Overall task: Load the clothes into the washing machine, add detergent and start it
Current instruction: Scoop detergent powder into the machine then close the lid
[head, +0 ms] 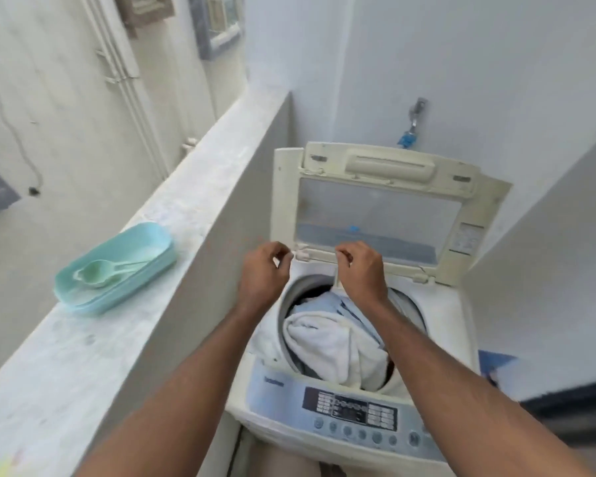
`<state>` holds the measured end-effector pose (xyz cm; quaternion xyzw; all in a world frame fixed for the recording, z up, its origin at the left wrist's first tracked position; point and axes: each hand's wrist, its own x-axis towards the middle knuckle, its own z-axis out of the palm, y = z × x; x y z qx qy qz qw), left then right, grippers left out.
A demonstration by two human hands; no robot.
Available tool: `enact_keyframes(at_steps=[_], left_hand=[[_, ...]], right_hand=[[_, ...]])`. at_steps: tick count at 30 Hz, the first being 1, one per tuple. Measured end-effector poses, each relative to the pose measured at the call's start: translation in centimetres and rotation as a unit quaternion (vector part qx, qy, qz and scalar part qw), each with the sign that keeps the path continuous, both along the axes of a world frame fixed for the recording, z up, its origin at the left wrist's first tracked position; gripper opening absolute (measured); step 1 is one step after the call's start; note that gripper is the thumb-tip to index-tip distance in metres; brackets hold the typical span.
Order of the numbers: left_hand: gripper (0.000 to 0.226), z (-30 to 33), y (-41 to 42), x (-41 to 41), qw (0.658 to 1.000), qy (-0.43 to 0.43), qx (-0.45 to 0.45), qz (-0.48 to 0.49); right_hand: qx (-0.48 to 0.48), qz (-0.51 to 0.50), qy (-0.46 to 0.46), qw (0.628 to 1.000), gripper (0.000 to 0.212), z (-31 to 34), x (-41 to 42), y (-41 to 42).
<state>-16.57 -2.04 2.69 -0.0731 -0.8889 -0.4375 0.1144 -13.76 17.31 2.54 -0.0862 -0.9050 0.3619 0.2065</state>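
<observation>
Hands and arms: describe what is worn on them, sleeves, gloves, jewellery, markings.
Both forearms are bare right up to the bottom edge of the picture; no sleeve shows on either. The left hand and right hand wear no gloves. No watch, bracelet or band is visible at either wrist, and no ring shows on the fingers, which are slightly blurred. No tattoos or markings are visible.

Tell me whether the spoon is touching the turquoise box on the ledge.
Touching. The head view shows the spoon lying inside the open turquoise box, its bowl and handle resting on the box's contents with no gap visible.
</observation>
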Motion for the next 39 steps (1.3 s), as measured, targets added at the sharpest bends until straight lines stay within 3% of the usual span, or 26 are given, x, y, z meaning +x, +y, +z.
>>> enact_keyframes(at_steps=[3, 7, 11, 22, 28, 39], left_hand=[[0.008, -3.7, 4.1, 0.8, 0.993, -0.108, 0.033, -0.021], [0.006, -9.3, 7.3, 2.1, 0.959, -0.258, 0.118, -0.008], [0.013, -13.4, 9.2, 2.0, 0.926, -0.332, 0.176, 0.02], [0.012, -19.8, 13.3, -1.2, 0.873, -0.357, 0.297, 0.145], [0.019, -20.9, 14.8, -2.2, 0.874, -0.335, 0.315, 0.157], [0.007, -21.8, 16.3, -3.6, 0.892, -0.287, 0.303, 0.174]], right_hand=[[-0.038, -0.073, -0.048, 0.995, 0.011, -3.3, 2.8, 4.1], [-0.067, -0.146, -0.106, 0.981, 0.007, -8.2, 5.7, 7.6], [-0.084, -0.15, -0.152, 0.973, 0.004, -12.6, 6.3, 9.0], [-0.205, -0.248, -0.173, 0.931, 0.01, -19.9, 0.9, 10.4], [-0.215, -0.266, -0.162, 0.926, 0.014, -21.5, -0.3, 10.7], [-0.182, -0.232, -0.117, 0.948, 0.007, -21.7, -0.8, 11.2]])
